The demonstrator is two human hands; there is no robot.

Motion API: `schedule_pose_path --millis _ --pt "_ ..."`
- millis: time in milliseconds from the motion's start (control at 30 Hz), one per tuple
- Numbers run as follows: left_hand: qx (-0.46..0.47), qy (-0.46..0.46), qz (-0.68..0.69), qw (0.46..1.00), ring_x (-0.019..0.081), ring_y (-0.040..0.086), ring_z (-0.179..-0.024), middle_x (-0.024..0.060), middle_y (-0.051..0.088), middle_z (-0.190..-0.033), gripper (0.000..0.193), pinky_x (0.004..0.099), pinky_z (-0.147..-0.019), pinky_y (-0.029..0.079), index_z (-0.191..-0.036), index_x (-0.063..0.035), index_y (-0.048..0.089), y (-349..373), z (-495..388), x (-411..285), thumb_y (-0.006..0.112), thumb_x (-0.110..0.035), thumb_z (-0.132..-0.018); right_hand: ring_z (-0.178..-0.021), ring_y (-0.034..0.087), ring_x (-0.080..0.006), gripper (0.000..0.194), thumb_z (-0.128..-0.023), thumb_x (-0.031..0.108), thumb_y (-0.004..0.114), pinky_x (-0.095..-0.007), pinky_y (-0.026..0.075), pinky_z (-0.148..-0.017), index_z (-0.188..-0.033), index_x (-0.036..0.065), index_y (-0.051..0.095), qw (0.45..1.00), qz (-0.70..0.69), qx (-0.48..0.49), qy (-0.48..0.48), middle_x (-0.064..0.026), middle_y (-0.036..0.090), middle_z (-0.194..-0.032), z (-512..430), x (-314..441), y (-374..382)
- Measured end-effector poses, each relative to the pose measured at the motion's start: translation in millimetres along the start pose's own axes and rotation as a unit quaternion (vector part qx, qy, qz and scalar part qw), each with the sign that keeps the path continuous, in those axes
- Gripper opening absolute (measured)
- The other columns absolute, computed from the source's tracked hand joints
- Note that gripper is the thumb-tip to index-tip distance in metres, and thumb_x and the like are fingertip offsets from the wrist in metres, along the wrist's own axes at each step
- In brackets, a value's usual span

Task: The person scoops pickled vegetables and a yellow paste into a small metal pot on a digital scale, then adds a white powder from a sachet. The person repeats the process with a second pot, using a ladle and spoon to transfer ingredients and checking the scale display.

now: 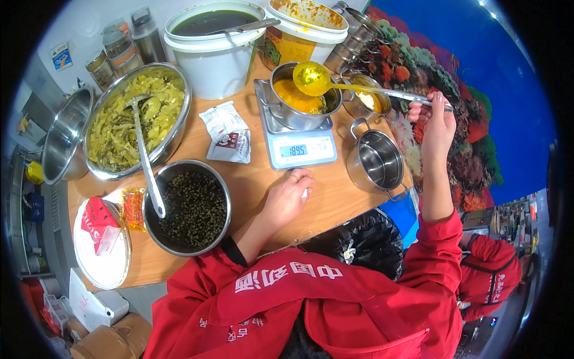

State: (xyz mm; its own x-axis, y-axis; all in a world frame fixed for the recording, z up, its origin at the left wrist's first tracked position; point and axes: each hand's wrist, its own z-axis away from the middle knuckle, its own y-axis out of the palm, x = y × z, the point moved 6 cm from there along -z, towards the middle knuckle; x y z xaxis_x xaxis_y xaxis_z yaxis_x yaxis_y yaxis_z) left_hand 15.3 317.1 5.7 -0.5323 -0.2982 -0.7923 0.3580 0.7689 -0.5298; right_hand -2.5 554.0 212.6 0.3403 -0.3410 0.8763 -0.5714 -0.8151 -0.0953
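My right hand (435, 114) grips the end of a long-handled metal ladle (312, 79). Its bowl, coated in yellow-orange oil, is over a small steel pot (296, 117). Orange liquid and some darker bits show inside that pot, which stands on a digital kitchen scale (301, 150) with a lit display. My left hand (290, 193) rests on the table just in front of the scale, its fingers curled. A small white thing (305, 193) peeks out from under them; what it is cannot be made out.
An empty steel pot (381, 159) and another holding orange liquid (368, 99) stand right. Left are pickled greens (134, 121) in a steel basin, a bowl of green peppercorns (193, 211) and a foil packet (228, 133). Plastic buckets (210, 67) stand behind. A co-worker (489, 273) is at right.
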Motion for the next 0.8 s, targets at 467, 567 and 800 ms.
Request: schedule_pose_path --millis 467,567,800 --pt "0.018 -0.011 -0.009 1.0 0.0313 0.054 -0.094 0.0083 0.052 -0.111 0.017 0.0375 -0.077 0.046 -0.1 -0.0082 0.056 1.1 -0.7 1.4 0.051 -0.011 -0.084 -0.059 0.057 -0.0155 0.021 -0.093 0.019 0.042 -0.0244 0.049 -0.055 -0.087 -0.001 0.049 0.997 -0.066 -0.009 0.037 -0.0161 0.062 -0.075 -72.0 -4.9 -19.7" --pt "0.022 -0.012 -0.008 1.0 0.0311 0.054 -0.094 0.0081 0.052 -0.111 0.017 0.0374 -0.077 0.046 -0.1 -0.0081 0.056 2.2 -1.4 3.0 0.051 -0.012 -0.084 -0.06 0.057 -0.0163 0.021 -0.093 0.018 0.042 -0.0262 0.05 -0.057 -0.087 -0.001 0.048 0.994 -0.109 0.012 0.013 -0.0172 0.062 -0.078 -109.1 -6.0 -19.8" --pt "0.015 -0.01 -0.003 1.0 0.0303 0.055 -0.092 0.0069 0.054 -0.109 0.017 0.0371 -0.076 0.046 -0.1 -0.0088 0.056 2.4 -2.0 3.7 0.052 -0.012 -0.084 -0.074 0.062 -0.022 0.025 -0.092 0.018 0.045 -0.0277 0.052 -0.07 -0.094 -0.006 0.049 0.996 -0.069 0.037 -0.031 -0.0199 0.062 -0.088 -184.7 -22.3 34.5"
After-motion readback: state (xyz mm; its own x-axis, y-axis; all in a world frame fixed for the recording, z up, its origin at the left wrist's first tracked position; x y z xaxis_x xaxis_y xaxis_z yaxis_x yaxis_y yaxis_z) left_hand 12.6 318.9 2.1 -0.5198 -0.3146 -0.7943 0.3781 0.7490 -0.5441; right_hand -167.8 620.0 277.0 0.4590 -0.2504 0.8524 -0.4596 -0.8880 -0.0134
